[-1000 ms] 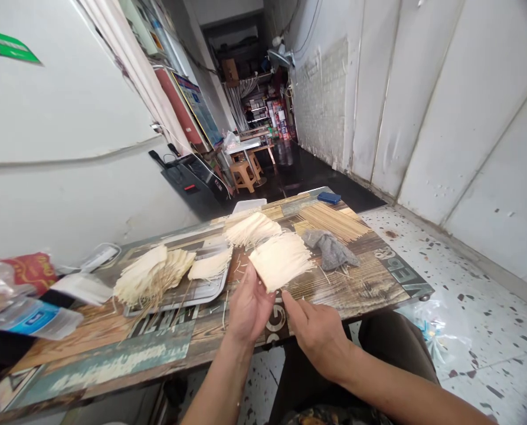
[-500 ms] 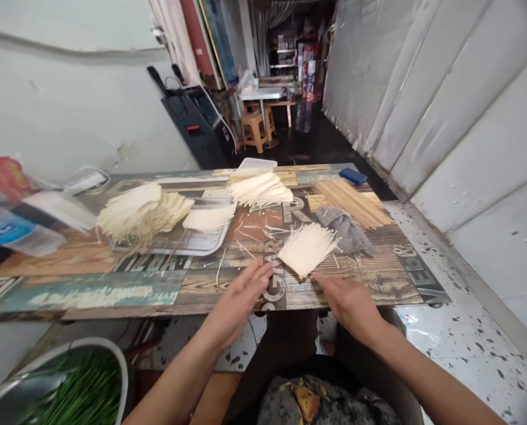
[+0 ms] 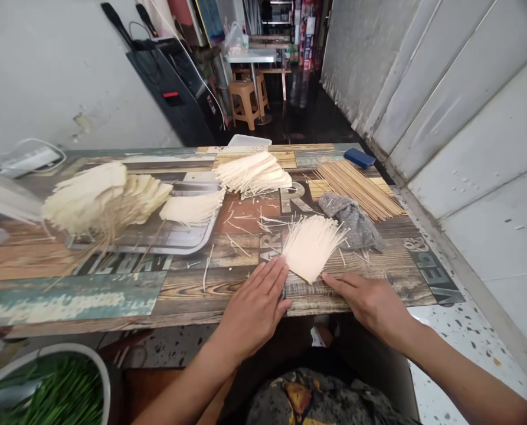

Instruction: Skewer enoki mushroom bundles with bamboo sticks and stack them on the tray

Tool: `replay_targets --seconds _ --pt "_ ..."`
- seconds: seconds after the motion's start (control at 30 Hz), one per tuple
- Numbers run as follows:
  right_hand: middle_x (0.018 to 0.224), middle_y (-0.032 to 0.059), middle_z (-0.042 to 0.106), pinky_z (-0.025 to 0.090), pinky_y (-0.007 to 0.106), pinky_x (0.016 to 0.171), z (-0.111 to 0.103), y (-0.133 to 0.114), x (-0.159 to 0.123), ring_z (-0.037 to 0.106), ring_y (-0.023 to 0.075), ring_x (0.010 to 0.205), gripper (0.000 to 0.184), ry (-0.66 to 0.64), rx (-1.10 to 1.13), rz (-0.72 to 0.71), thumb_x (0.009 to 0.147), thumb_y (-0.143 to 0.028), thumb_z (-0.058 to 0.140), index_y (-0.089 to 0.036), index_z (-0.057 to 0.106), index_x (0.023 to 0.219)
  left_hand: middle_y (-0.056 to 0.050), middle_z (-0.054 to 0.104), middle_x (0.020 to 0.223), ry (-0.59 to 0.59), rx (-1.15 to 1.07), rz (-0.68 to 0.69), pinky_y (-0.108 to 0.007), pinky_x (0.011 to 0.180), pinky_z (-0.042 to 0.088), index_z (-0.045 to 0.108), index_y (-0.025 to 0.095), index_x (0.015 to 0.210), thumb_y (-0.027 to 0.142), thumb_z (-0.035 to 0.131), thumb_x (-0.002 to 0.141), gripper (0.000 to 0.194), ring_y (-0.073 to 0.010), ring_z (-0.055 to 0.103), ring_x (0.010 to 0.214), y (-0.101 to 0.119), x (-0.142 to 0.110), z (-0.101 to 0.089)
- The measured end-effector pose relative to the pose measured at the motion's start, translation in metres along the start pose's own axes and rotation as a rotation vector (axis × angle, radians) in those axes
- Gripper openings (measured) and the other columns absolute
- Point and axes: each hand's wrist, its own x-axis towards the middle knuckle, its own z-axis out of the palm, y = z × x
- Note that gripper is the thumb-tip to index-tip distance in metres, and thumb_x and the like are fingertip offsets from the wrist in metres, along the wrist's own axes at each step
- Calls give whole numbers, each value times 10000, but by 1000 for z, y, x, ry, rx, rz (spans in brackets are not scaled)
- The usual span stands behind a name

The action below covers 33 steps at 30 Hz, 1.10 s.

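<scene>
A flat fan of enoki mushrooms (image 3: 313,248) lies on the wood-patterned table in front of me, caps spread away from me. My left hand (image 3: 257,304) lies palm down at its left side, fingers straight and together, tips touching its edge. At the lower right corner of the bunch is my right hand (image 3: 376,302), index finger stretched out and the other fingers partly curled underneath. Neither hand grasps anything that I can see. Just beyond the bunch sits a crumpled grey cloth (image 3: 350,221), with loose enoki strands around it.
Wooden skewers (image 3: 360,190) lie at the right, near a blue box (image 3: 359,157). At the left, a metal tray (image 3: 191,241) bears skewered enoki fans (image 3: 106,198). More enoki (image 3: 252,173) lies behind. A bowl of green chives (image 3: 55,389) stands below the table's left edge.
My left hand has moved right, up against the enoki's edge. The right hand stays by the lower right corner. The view has shifted, with the bottle at the left now out of frame.
</scene>
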Motion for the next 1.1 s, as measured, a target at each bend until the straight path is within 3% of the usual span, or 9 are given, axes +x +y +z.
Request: replay_targets --seconds 0.33,0.57,0.9,1.1 --pt "901 34 648 361 284 490 -3 1 -6 552 150 569 609 -9 -25 -40 752 -9 414 -165 461 1339 -92 359 1518 -28 133 26 -409 1174 229 255 203 1499 311 466 949 599 -233 323 1404 2 0 -1" --pt "955 45 647 403 278 514 -4 5 -13 584 154 635 632 -18 31 -14 746 -9 417 -175 456 1355 -99 362 1515 -52 242 53 -423 1149 286 208 188 1511 319 458 946 632 -239 340 1397 2 1 -3" --pt "953 27 652 396 255 511 6 24 -43 571 123 586 583 20 65 30 886 -50 360 -259 384 1430 -95 365 1514 -43 226 56 -425 1159 268 227 190 1507 315 483 938 636 -245 339 1397 0 -1 -2" --pt "953 23 657 396 262 511 10 26 -49 573 125 598 569 43 71 37 898 -58 357 -266 408 1425 -102 358 1517 -60 224 55 -431 1155 279 248 184 1501 318 474 939 620 -252 338 1397 0 0 -4"
